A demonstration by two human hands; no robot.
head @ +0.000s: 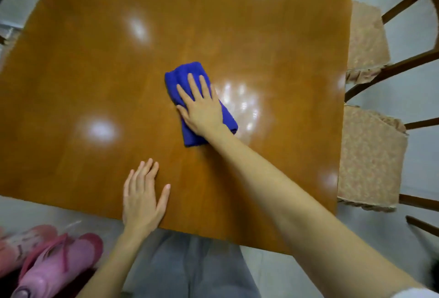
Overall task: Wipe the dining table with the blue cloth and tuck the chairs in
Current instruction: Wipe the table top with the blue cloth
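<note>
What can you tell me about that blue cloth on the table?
The blue cloth is a deep blue, plush-looking fabric, folded into a thick oblong pad. It lies flat near the middle of the glossy wooden table, angled slightly. The right hand presses flat on top, fingers spread, covering its centre; both ends stick out.

Both hands (pixel 142 199) (pixel 202 105) flat, fingers (pixel 192 83) spread

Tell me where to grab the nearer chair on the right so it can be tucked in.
Take the nearer chair by its dark wooden back rails, coming from its outer right side. Its cushioned seat faces the table and sticks out past the edge, so pushing the back slides it under.
</note>
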